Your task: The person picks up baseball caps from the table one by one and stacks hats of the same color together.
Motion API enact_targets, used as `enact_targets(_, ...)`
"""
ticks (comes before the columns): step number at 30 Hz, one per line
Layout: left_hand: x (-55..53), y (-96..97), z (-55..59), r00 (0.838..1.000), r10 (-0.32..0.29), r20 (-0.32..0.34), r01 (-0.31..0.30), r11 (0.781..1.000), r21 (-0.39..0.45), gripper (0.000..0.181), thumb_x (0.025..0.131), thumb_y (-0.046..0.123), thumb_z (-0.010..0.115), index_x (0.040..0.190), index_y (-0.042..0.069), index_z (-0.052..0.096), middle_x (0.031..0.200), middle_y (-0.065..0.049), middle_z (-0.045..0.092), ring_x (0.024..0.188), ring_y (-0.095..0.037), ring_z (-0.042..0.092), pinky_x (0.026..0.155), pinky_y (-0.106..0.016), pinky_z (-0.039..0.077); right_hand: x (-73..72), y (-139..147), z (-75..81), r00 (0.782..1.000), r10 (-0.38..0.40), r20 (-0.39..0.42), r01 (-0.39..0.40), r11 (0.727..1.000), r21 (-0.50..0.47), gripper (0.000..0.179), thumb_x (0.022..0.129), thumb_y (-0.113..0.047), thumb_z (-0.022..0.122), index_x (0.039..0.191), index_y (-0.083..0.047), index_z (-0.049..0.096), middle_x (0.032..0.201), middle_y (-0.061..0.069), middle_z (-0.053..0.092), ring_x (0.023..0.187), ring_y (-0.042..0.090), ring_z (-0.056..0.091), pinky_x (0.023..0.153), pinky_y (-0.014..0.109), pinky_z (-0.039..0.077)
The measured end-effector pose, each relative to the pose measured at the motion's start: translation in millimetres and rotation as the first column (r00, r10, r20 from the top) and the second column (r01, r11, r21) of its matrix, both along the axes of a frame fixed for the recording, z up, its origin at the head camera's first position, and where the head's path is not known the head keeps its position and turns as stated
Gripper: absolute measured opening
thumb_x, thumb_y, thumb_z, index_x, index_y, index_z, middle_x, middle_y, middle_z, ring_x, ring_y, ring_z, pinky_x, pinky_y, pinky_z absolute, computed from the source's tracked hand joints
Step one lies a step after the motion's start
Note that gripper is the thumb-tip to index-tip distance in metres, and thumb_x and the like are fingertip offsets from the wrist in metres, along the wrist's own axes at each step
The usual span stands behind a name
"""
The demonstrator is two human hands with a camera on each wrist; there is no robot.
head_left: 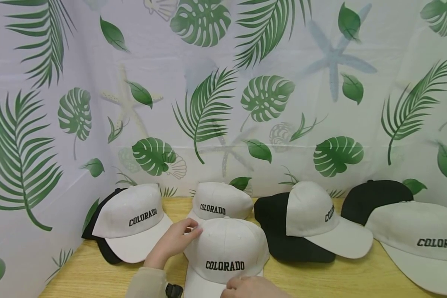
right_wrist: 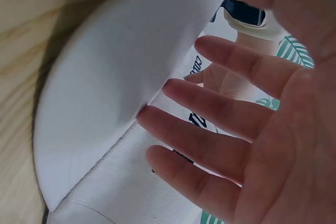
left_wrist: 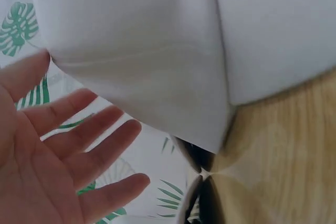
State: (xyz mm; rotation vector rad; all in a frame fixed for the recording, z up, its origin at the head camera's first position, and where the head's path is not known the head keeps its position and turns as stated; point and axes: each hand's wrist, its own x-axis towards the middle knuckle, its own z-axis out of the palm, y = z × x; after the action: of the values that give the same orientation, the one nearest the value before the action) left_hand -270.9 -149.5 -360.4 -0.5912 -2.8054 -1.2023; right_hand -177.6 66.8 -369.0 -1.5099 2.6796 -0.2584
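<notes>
White COLORADO cap point(head_left: 229, 242) between two hands, crown just right of the left hand point(head_left: 174, 242), its fingers spread, thumb touching the cap, brim at the right hand point(head_left: 256, 287) (fingers loosely straight, tips at the brim seam), second white cap point(head_left: 219, 196) beyond the left hand.

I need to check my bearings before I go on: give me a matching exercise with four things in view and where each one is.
1. Left hand
2. Right hand
3. Leftmost white cap
4. Leaf-print backdrop

A. Overlapping a black cap
B. By the side of the crown of the front middle white cap
C. Behind everything else
D. Where that front middle cap's brim meets its crown

Pairs: 1-B; 2-D; 3-A; 4-C
</notes>
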Motion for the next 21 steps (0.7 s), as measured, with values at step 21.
enact_targets(21, -18.3, -16.6, -29.3, 0.896, 0.168, 0.411, -0.320, 0.885, 0.338, 0.031, 0.094, 0.010, 0.035, 0.116, -0.009, 0.045, 0.093, -0.015, 0.049, 0.067, -0.017, 0.049, 0.052, -0.027, 0.041, -1.9, 1.2, -1.6, 0.999, 0.026, -0.035, -0.026, 1.000, 0.002, 0.015, 0.083, -0.030, 0.059, 0.094, -0.020, 0.061, 0.085, -0.011, 0.054, 0.067, -0.005, 0.046, 0.059, 0.008, 0.038)
